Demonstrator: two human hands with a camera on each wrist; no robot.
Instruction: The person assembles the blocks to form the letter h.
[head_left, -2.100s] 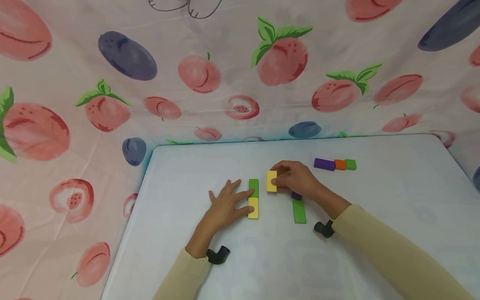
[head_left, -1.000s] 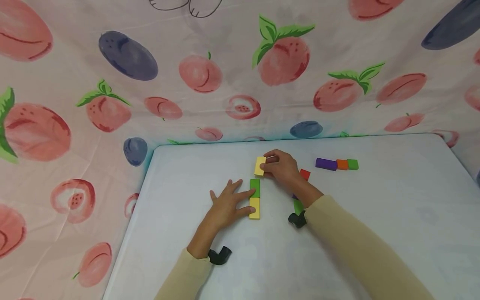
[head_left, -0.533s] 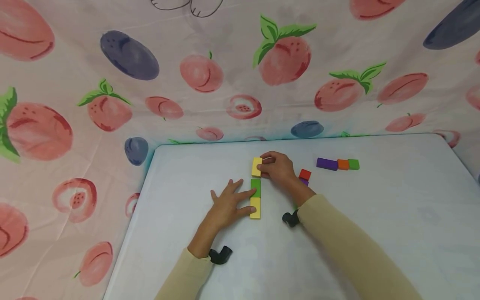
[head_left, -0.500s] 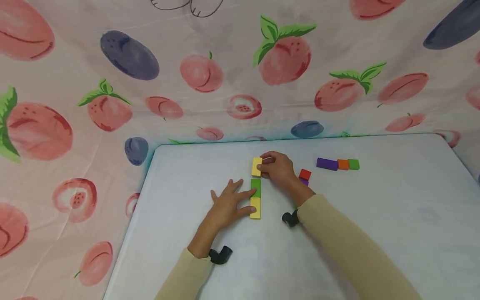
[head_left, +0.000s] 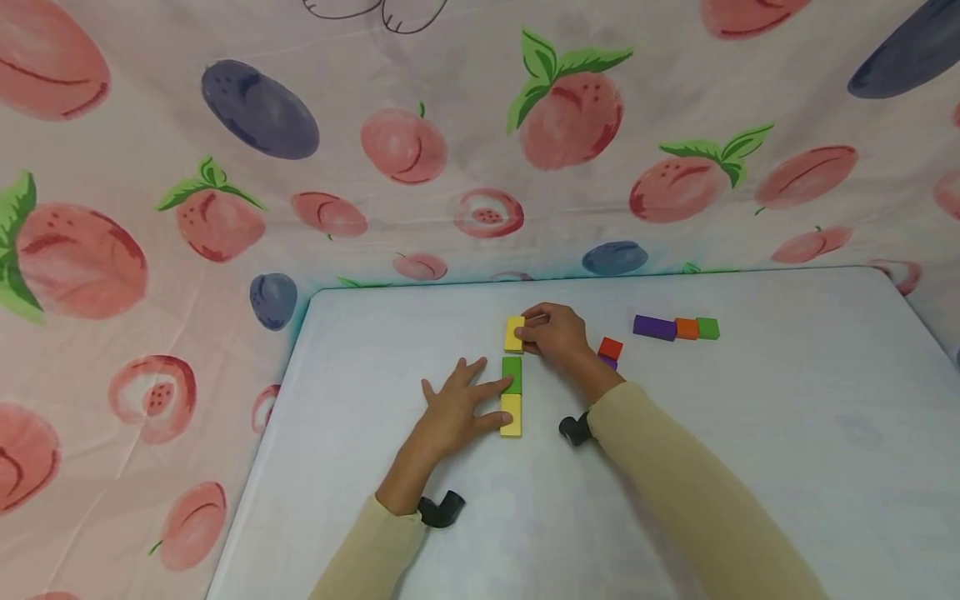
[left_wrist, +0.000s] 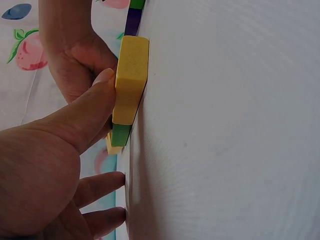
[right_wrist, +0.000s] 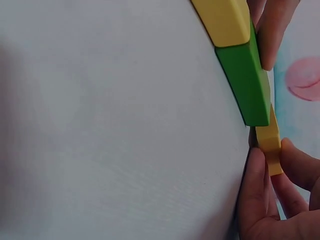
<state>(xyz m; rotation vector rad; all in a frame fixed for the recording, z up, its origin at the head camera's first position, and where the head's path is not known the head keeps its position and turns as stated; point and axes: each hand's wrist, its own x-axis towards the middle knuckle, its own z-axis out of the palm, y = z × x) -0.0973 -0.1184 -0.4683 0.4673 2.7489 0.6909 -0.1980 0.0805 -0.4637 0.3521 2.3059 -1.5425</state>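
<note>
In the head view my right hand (head_left: pixel 557 337) pinches a yellow block (head_left: pixel 513 334) between thumb and fingers, just beyond the far end of a green block (head_left: pixel 512 375). A narrow gap shows between these two. End to end with the green block lies a second yellow block (head_left: pixel 511 416), nearer to me. My left hand (head_left: pixel 452 414) has its fingers spread, the index fingertip on the green block and the thumb on the near yellow one. The right wrist view shows the pinched yellow block (right_wrist: pixel 270 145) past the green block (right_wrist: pixel 246 85), its lower side close over the table.
Right of the right hand lie a red block (head_left: pixel 611 348) and a purple block (head_left: pixel 608 363), partly hidden by the forearm. Farther right, a purple block (head_left: pixel 654 327), an orange block (head_left: pixel 686 329) and a green block (head_left: pixel 708 328) form a row on the white table (head_left: pixel 787 433).
My right hand has carried the yellow block left and away from me, into line with the green block; in the last half second it has barely moved. The left hand has stayed put.
</note>
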